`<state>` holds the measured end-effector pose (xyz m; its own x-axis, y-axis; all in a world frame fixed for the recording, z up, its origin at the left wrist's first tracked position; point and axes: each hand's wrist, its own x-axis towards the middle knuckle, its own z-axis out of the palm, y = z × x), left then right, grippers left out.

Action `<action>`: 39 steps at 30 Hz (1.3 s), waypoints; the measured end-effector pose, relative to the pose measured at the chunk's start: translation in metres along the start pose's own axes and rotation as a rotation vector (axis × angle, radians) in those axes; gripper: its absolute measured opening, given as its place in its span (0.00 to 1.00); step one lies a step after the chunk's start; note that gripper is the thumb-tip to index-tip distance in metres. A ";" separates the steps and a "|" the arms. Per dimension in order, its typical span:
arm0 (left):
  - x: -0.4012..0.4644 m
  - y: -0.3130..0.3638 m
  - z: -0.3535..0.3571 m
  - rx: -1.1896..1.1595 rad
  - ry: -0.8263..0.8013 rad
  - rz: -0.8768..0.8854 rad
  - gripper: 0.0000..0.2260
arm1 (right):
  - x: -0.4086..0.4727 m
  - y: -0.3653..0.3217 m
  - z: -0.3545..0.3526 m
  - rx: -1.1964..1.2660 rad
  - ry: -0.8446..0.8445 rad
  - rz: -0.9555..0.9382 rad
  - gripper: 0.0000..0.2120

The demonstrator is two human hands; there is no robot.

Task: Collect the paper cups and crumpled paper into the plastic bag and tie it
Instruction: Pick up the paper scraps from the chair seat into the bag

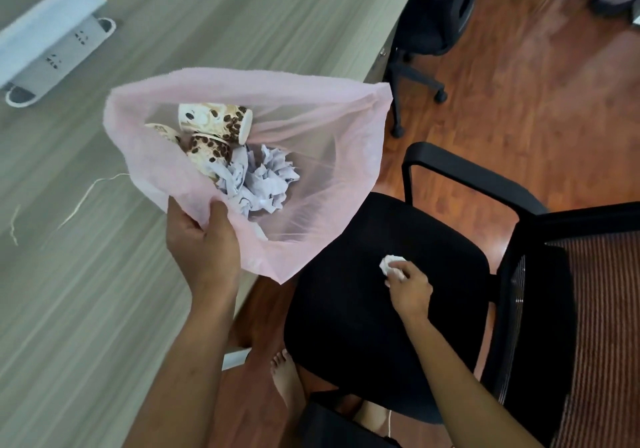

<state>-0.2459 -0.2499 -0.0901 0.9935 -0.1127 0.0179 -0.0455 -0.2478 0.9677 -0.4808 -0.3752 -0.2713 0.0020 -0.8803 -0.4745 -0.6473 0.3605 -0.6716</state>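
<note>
My left hand [204,239] grips the near rim of a thin pink plastic bag [332,135] and holds it open above the table's edge. Inside lie paper cups printed with coffee beans [214,123] and several balls of crumpled white paper [263,180]. Down on the black chair seat [346,309], my right hand [410,286] pinches a small crumpled paper ball [389,263] with its fingertips. The ball rests on the seat.
A grey wood-grain table [104,291] fills the left, with a white socket box [52,45] at its far end and thin string scraps [86,198]. A second black office chair [436,31] stands further back on the red-brown wooden floor. A bare foot [287,378] shows below.
</note>
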 end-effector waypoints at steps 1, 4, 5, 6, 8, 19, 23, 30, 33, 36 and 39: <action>0.002 0.003 -0.005 0.006 -0.002 -0.019 0.11 | -0.014 -0.019 -0.006 0.037 0.022 -0.046 0.05; 0.009 0.011 -0.020 0.021 0.002 -0.076 0.11 | -0.064 -0.088 -0.033 0.248 0.129 -0.203 0.05; 0.011 0.014 -0.026 0.021 0.007 -0.093 0.12 | -0.080 -0.110 -0.044 0.341 0.158 -0.253 0.05; 0.012 0.019 -0.030 0.020 0.011 -0.105 0.12 | -0.098 -0.133 -0.053 0.420 0.179 -0.304 0.05; 0.015 0.030 -0.038 0.015 0.022 -0.124 0.13 | -0.128 -0.175 -0.062 0.538 0.189 -0.425 0.06; 0.034 0.058 -0.064 0.004 -0.020 -0.199 0.13 | -0.153 -0.265 0.031 -0.315 -0.571 -0.810 0.21; 0.031 0.061 -0.066 0.083 -0.002 -0.221 0.18 | -0.160 -0.251 0.016 -0.190 -0.479 -0.711 0.15; 0.026 0.061 -0.075 0.076 0.076 -0.159 0.32 | -0.150 -0.247 -0.016 -0.166 -0.384 -0.644 0.13; 0.013 0.062 -0.083 0.056 0.101 -0.146 0.37 | -0.152 -0.243 -0.030 -0.156 -0.371 -0.653 0.12; -0.009 0.064 -0.091 0.071 0.118 -0.080 0.37 | -0.149 -0.229 -0.044 -0.131 -0.330 -0.642 0.13; -0.038 0.071 -0.093 0.103 0.140 -0.010 0.35 | -0.143 -0.212 -0.066 -0.150 -0.219 -0.634 0.14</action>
<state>-0.2768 -0.1740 0.0008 0.9985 0.0232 0.0503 -0.0391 -0.3467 0.9372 -0.3942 -0.3462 -0.0238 0.5587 -0.8191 -0.1305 -0.5690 -0.2640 -0.7788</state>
